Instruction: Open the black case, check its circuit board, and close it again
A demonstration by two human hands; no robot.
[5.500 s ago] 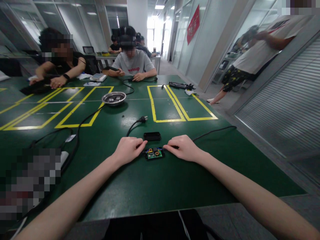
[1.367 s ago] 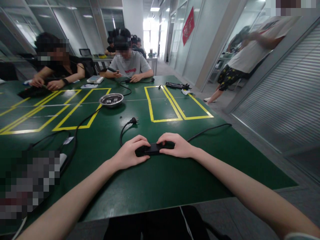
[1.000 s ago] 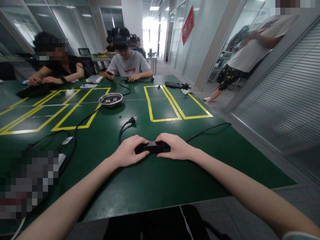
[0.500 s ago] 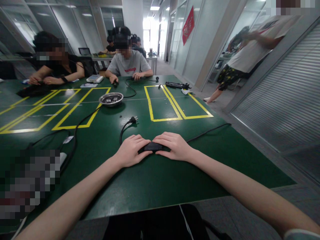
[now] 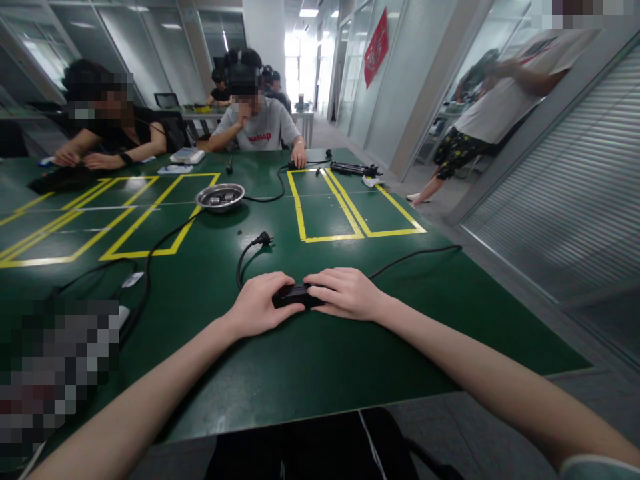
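Observation:
A black power adapter lies flat on the green table between my hands. My left hand grips its left end, with the thumb along the near side and the fingers over the far side. My right hand is closed around its right end, the fingers reaching over the top. Beyond my left hand, a short black cord curves up to a power plug resting on the table. A thin black cable runs from behind my right hand towards the table's right edge.
A metal bowl holding small metal parts stands farther back. Yellow tape marks rectangles on the table. A black tripod-like item lies at the far edge. Another cable crosses on the left. Co-workers sit opposite.
My right-hand fingers have shifted over the adapter's top, and more of its left part shows. Across the table, a co-worker has raised one hand to the face and moved the other rightward.

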